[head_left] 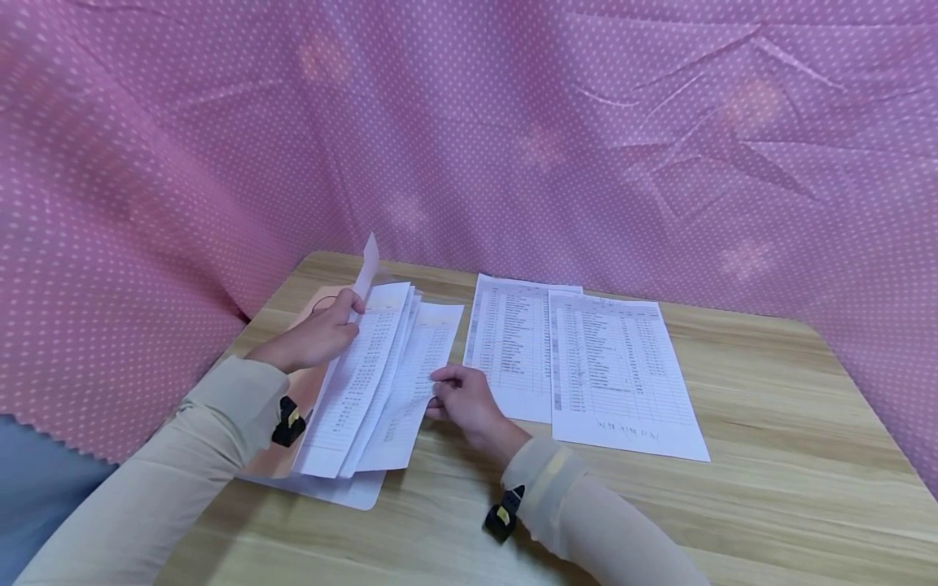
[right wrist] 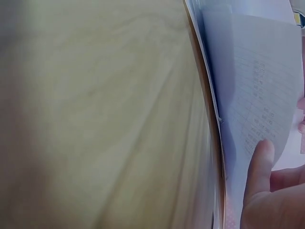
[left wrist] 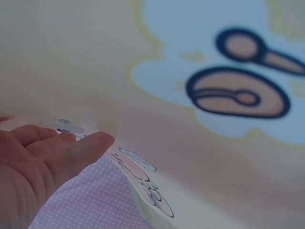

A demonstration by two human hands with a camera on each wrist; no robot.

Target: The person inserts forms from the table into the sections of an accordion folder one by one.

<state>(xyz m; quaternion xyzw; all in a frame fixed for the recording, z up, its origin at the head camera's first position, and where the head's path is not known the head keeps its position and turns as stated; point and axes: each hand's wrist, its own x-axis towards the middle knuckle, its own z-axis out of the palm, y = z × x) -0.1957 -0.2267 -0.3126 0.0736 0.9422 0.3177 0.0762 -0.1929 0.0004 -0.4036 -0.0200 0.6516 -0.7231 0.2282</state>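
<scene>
A folder (head_left: pixel 286 458) with a peach, cartoon-printed cover lies tilted open at the table's left, loose printed sheets (head_left: pixel 374 350) fanned inside it. My left hand (head_left: pixel 315 330) grips the folder's raised cover near its top edge, where a pale flap (head_left: pixel 368 264) stands up. In the left wrist view, the fingers lie at the edge of the cover, beside its cartoon print (left wrist: pixel 238 95). My right hand (head_left: pixel 469 403) pinches the right edge of the outermost printed sheet (head_left: pixel 421 391), thumb on its face in the right wrist view.
Two printed sheets, one on the left (head_left: pixel 506 342) and one on the right (head_left: pixel 619 366), overlap on the wooden table (head_left: pixel 769 456). The right one has handwriting near its lower edge. A pink dotted cloth (head_left: pixel 513 122) hangs behind and around the table.
</scene>
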